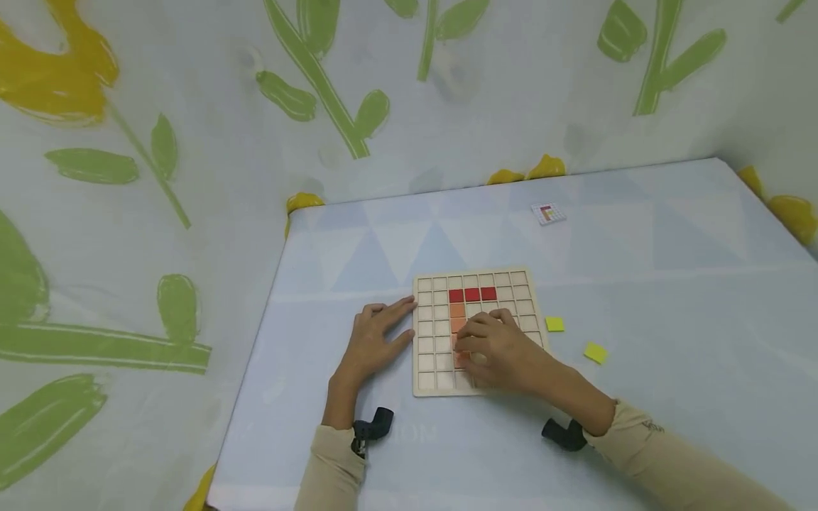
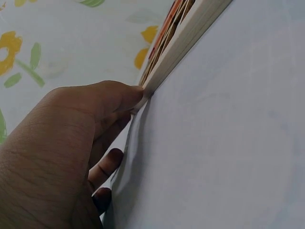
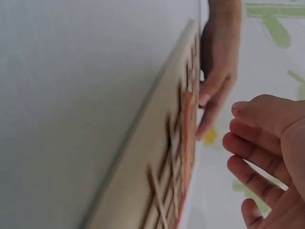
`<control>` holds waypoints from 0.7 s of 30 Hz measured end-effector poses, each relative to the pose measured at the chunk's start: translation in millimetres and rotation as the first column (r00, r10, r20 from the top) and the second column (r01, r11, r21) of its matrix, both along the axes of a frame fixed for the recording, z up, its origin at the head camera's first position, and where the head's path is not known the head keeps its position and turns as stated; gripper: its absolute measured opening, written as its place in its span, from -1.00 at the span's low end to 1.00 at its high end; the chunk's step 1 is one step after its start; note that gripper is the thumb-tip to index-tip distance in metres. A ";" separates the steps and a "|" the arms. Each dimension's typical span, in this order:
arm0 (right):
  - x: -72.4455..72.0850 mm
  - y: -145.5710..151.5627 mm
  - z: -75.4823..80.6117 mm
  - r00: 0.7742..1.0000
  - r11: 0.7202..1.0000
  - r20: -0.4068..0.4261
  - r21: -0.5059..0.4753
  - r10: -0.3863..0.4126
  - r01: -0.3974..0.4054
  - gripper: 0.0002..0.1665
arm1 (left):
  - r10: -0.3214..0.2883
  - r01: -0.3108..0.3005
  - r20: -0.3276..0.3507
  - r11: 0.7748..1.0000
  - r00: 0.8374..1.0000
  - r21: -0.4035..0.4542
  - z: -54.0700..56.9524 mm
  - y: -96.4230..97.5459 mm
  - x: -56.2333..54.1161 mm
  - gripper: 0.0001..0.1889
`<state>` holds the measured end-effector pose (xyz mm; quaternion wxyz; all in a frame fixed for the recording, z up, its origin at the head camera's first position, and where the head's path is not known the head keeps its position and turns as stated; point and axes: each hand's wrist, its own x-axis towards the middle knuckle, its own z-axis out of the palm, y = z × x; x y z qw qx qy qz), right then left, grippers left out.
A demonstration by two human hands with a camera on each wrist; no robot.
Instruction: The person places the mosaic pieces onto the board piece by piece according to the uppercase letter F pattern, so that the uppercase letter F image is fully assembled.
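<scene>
A square wooden grid board [image 1: 425, 363] lies on the table. Three red tiles [image 1: 471, 294] form a row near its top, and orange tiles [image 1: 457, 310] run down from the leftmost one. My left hand [image 1: 372, 342] rests at the board's left edge, fingers extended; the left wrist view shows its thumb [image 2: 119, 97] against the wooden side [image 2: 190, 40]. Over the lower middle of the grid is my right hand [image 1: 501, 351], covering some cells. In the right wrist view its fingers [image 3: 252, 148] are loosely bent above the board, with nothing visible between them.
Two yellow-green tiles, a nearer one [image 1: 596, 353] and one beside the board [image 1: 554, 324], lie to the right. Farther back is a small card [image 1: 548, 213] with a coloured grid pattern. Fabric walls with painted plants [image 1: 179, 305] border the table [image 1: 671, 319].
</scene>
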<state>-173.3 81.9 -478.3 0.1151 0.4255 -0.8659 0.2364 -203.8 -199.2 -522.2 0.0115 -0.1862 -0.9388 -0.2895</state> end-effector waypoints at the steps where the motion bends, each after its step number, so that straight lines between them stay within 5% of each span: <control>1: -1.7 2.4 4.4 1.000 1.000 -0.001 -0.021 -0.003 0.003 -0.80 | 0.000 0.000 -0.006 1.000 1.000 -0.004 0.9 -0.8 -1.2 -0.46; 9: -16.8 38.0 16.6 0.994 0.991 -0.097 -0.132 -0.043 0.030 -0.69 | 0.005 -0.005 0.008 1.000 1.000 -0.001 3.0 -0.3 -3.6 -0.46; 15: -14.4 67.7 14.7 0.991 0.989 -0.001 -0.071 -0.131 0.130 -0.71 | 0.026 -0.026 0.032 1.000 0.999 -0.004 1.3 -1.9 2.5 -0.46; 21: -15.9 97.5 12.0 0.962 0.967 0.101 0.039 -0.255 0.253 -0.72 | 0.000 0.000 -0.023 1.000 1.000 0.015 -4.5 -1.5 -0.1 -0.46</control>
